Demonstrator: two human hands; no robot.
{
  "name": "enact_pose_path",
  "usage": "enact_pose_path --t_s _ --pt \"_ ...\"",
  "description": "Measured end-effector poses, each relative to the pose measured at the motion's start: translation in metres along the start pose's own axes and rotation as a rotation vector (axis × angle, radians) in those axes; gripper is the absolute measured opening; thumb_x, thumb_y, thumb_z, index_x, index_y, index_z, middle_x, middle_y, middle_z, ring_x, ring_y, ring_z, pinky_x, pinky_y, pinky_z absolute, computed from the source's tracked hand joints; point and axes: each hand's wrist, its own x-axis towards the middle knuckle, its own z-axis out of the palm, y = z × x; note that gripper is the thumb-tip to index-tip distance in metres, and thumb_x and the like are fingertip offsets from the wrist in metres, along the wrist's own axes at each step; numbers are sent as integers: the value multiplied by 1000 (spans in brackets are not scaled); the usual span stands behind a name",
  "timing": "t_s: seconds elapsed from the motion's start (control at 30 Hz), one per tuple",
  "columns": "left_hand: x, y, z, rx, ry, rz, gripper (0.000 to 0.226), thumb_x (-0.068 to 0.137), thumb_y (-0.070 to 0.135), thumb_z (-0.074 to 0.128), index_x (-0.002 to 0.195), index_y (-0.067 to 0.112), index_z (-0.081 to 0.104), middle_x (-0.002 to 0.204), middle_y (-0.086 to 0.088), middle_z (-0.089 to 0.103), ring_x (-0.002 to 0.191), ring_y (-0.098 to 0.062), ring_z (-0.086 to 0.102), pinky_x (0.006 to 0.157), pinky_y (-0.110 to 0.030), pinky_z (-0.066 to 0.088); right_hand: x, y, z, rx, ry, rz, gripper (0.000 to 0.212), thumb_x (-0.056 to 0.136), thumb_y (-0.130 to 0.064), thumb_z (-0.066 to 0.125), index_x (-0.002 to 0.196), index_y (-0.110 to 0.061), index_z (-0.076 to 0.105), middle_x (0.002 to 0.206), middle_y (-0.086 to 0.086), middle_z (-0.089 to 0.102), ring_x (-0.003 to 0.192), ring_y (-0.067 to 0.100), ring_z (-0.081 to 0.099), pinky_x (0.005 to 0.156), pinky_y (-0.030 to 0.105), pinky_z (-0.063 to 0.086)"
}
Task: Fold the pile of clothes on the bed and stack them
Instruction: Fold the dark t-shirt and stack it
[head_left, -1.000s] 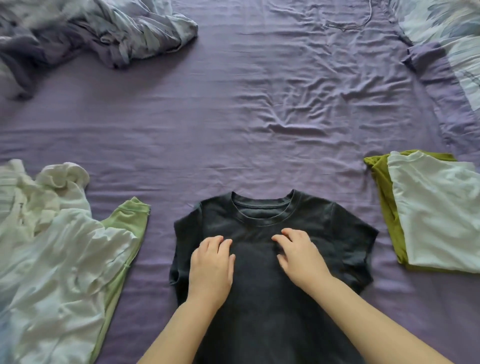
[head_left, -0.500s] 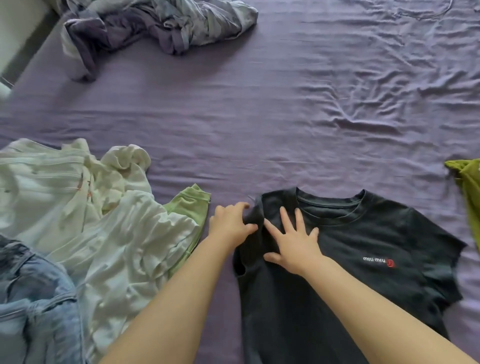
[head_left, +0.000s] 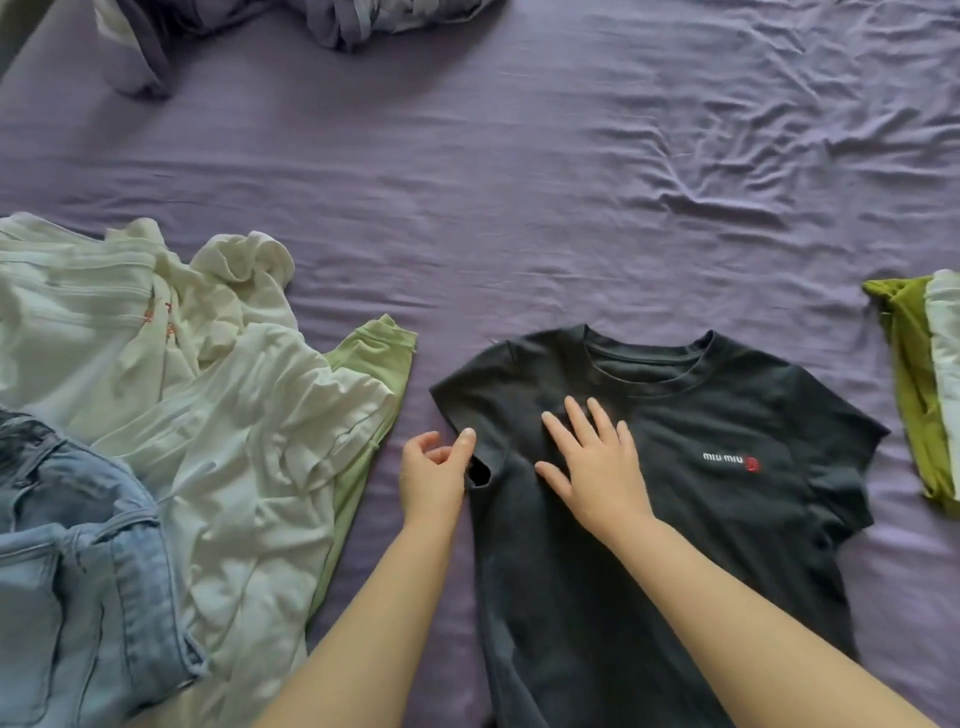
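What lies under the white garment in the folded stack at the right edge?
An olive-green garment lies under the white garment, showing along its left side. Anything further beneath is covered or out of frame.

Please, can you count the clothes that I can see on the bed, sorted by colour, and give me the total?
Black: 1, the T-shirt under both hands
White or cream: 3, two in the left pile, one folded at right
Light green: 1
Olive green: 1
Blue denim: 1
Total: 7

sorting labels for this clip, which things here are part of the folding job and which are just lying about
Job: black tee, left hand, right hand, unfolded pile, jeans, folded stack.
Lying about: bedsheet, rumpled duvet.
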Motion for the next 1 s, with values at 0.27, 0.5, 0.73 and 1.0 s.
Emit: enact_pose_path --t_s 0.27,0.5,0.73,1.0 --pt "-107 -93 -14 189 -146 -42 29 82 20 73 102 23 52 102 0 65 95 -19 63 85 -36 52 -164 31 31 128 -25 -53 54 82 -23 74 132 -16 57 143 13 48 135 33 41 108 47 38" --pt "-169 -140 -32 361 -170 -43 19 86 17 68 88 27 52 90 9 61 85 -11 59 69 -25 46 -262 97 49 347 90 398 41 79 -3 73 119 -4 65 135 22 52 128 41 45 104 52 39" --pt "-205 -155 -39 509 -163 60 11 89 16 64 95 11 57 89 3 63 86 -19 58 68 -27 43 -285 123 40 435 68 705 59 92 -24 62 144 -11 37 140 12 48 130 32 39 104 44 27" --pt "-226 -131 -50 471 18 204 19 100 26 42 98 8 48 89 -1 54 87 -25 51 66 -34 36 -304 140 19 623 160 581 20 96 -25 52 90 -9 43 79 13 56 86 41 56 64 40 32"
